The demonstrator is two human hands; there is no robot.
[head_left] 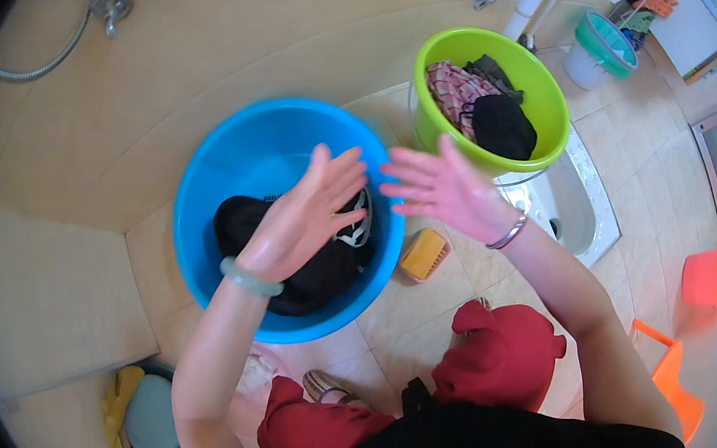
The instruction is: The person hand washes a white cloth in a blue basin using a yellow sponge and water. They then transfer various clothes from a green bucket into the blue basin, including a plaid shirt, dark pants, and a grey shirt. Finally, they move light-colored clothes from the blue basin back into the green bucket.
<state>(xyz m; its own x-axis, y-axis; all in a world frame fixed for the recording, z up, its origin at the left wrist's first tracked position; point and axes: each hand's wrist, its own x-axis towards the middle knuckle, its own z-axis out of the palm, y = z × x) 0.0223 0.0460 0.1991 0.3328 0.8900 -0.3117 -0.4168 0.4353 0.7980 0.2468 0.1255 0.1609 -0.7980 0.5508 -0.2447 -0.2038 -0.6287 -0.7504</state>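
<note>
My left hand (pixel 309 203), a pale green bangle on its wrist, is held above a blue basin (pixel 225 155), fingers stretched and holding nothing. Dark clothing (pixel 312 283) with a white drawstring lies in that basin, partly hidden by the hand and forearm. Facing it, my right hand (pixel 448 186) has its fingers spread and empty, between the basin and a lime green bucket (pixel 541 67); a silver bracelet circles its wrist. Inside the bucket are a pink checked cloth (pixel 454 91) and a black cloth (pixel 503 127). A yellow soap bar in a small holder (pixel 425 254) sits on the floor below my hands.
The bucket stands over a white squat toilet pan (pixel 587 187). At the right are a red container (pixel 707 280) and an orange plastic item (pixel 678 386). A waste bin with a green liner (pixel 601 51) stands far right. Grey-green basins (pixel 150 420) lie at lower left.
</note>
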